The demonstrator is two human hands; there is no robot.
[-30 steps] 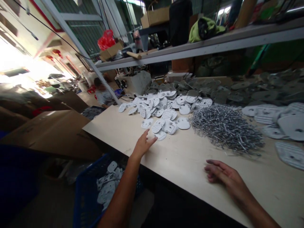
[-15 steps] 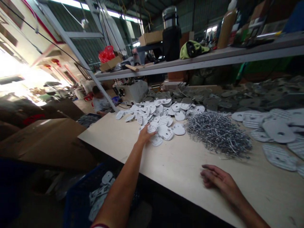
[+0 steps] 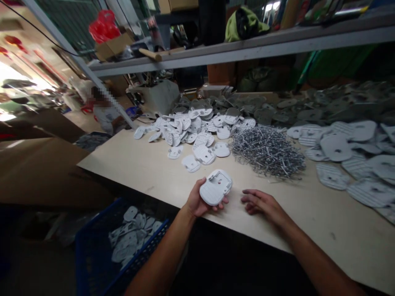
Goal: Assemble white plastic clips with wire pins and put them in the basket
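Note:
My left hand (image 3: 197,201) holds a white oval plastic plate (image 3: 215,187) just above the near edge of the pale table (image 3: 145,164), fingers wrapped under it. My right hand (image 3: 262,204) rests on the table just right of it, fingers loosely curled and holding nothing. Beyond the hands lies a heap of white plastic plates (image 3: 191,131). A tangled pile of thin metal pins (image 3: 267,150) sits to the right of that heap.
More grey-white plates (image 3: 348,152) are spread over the right and back of the table. A blue crate (image 3: 123,242) with several plates stands on the floor at lower left. A shelf (image 3: 247,49) runs overhead. A person (image 3: 103,111) sits far left. Cardboard (image 3: 37,168) lies left.
My left hand reached into the plate heap, took one plate and drew it back to the near edge. My right hand slid a little left toward it.

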